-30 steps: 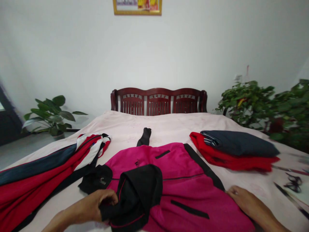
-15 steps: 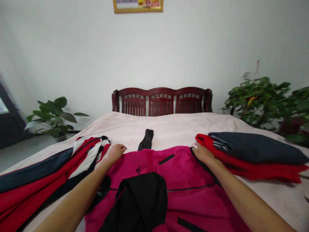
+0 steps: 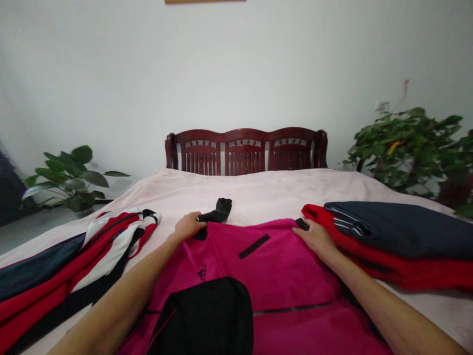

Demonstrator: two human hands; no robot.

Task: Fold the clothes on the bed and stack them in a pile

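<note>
A magenta jacket [image 3: 281,276] with black trim and a small black logo is spread on the bed in front of me. Its black hood [image 3: 210,315] lies over the lower middle. My left hand [image 3: 190,227] is closed on the jacket's far left corner, where a black sleeve end [image 3: 221,209] sticks out beyond the edge. At the far right corner, my right hand [image 3: 314,235] pinches the black-trimmed edge between thumb and fingers. Both corners look slightly raised. The jacket's near end runs out of view.
Red, white and navy clothing [image 3: 107,251] lies along the left. On the right, a folded navy garment [image 3: 391,229] rests on a red one [image 3: 388,271]. A pink bedsheet [image 3: 258,190] covers the bed, with a wooden headboard [image 3: 246,150] behind. Potted plants [image 3: 70,180] stand on both sides.
My left hand has moved slightly up and right, and now grips the jacket's corner. The far edge is pulled tauter and lifted. The black sleeve end has shifted, and the view has tilted down slightly.
</note>
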